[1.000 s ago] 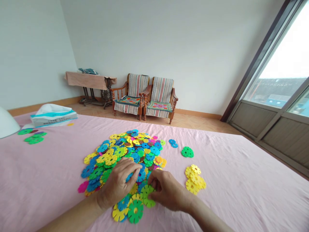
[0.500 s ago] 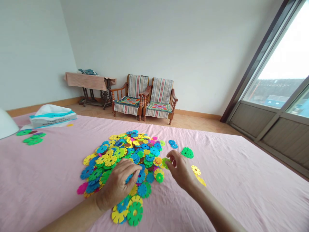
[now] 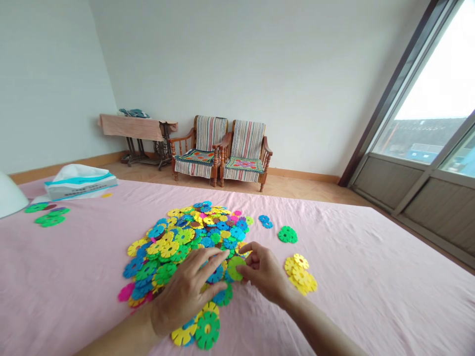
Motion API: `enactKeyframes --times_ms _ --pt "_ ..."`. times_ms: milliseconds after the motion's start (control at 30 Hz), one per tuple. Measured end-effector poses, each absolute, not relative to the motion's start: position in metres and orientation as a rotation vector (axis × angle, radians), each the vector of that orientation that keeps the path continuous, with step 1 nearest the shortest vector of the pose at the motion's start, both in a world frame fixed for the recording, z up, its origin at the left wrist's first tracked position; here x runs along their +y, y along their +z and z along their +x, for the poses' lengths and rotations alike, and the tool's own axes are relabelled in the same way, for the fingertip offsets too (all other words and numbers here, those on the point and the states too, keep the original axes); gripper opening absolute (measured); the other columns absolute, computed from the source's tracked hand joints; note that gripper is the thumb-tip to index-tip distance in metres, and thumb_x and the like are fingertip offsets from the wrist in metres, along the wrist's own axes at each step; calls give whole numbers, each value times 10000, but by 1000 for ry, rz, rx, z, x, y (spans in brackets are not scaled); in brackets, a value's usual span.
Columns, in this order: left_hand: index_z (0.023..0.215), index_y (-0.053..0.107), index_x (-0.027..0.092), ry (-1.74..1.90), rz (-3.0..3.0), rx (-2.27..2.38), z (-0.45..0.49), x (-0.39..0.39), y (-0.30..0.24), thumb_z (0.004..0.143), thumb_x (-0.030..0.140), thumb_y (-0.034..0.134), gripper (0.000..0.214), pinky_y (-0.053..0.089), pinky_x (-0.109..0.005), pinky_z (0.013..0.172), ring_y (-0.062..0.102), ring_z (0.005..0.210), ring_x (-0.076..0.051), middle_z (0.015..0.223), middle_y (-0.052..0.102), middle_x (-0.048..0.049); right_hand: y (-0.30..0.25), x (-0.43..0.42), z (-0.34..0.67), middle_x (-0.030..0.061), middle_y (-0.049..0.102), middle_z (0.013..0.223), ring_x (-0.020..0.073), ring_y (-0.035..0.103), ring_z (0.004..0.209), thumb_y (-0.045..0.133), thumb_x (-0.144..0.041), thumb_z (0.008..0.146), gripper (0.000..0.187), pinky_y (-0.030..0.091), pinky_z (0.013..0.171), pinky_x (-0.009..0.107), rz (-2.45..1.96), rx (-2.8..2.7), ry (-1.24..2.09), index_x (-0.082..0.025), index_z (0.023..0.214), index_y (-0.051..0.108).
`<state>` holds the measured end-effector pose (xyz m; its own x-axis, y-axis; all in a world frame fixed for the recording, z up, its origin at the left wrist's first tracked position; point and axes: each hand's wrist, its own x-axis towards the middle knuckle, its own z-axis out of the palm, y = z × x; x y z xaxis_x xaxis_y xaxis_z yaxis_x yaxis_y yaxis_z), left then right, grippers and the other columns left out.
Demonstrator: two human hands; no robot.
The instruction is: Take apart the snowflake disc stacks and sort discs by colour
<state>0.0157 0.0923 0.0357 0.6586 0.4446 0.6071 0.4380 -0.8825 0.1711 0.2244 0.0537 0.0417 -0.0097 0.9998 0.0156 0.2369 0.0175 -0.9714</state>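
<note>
In the head view a heap of colourful notched plastic discs [image 3: 178,236] lies on a pink sheet. My right hand [image 3: 265,274], at the heap's right edge, pinches a light green notched disc [image 3: 235,268] between thumb and fingers. Over the heap's near part, my left hand [image 3: 193,282] stretches its fingers toward that disc, thumb apart and nothing visibly held. The left fingertips come close to the disc; contact cannot be made out. Below the left hand lie a green disc [image 3: 207,330] and a yellow disc [image 3: 182,336]. Both hands hide parts of the heap.
Right of the heap lie yellow discs [image 3: 300,274], green discs [image 3: 288,234] and blue discs [image 3: 265,221]. More green discs [image 3: 52,218] sit at the left, near a tissue pack [image 3: 81,185]. Two wooden armchairs [image 3: 211,157] and a cloth-covered table [image 3: 129,125] stand by the wall.
My right hand has moved left and toward me with the light green disc, uncovering the yellow discs on the right. My left hand has shifted slightly right, its fingers now more stretched out.
</note>
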Motion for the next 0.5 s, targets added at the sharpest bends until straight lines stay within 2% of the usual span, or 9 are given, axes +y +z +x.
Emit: enactKeyframes --times_ms 133,333,500 --pt "1366 456 248 925 2860 739 19 87 37 781 320 748 658 505 -412 931 575 1074 -266 1172 601 -78 43 46 206 -111 503 570 76 502 428 581 -139 690 319 358 424 180 -1404 -1378 1084 -191 996 509" --pt "1361 458 290 884 2792 663 21 82 41 785 270 745 644 513 -432 932 593 1039 -260 1115 625 -65 47 40 198 -114 468 540 63 446 425 571 -78 670 316 272 409 173 -1498 -1415 1006 -177 968 533" --pt "1258 532 266 823 2670 668 24 76 42 761 142 738 551 531 -378 897 595 1034 -248 1101 619 -63 44 38 197 -119 452 535 67 455 442 561 -58 669 338 279 422 169 -1501 -1421 1029 -181 982 534"
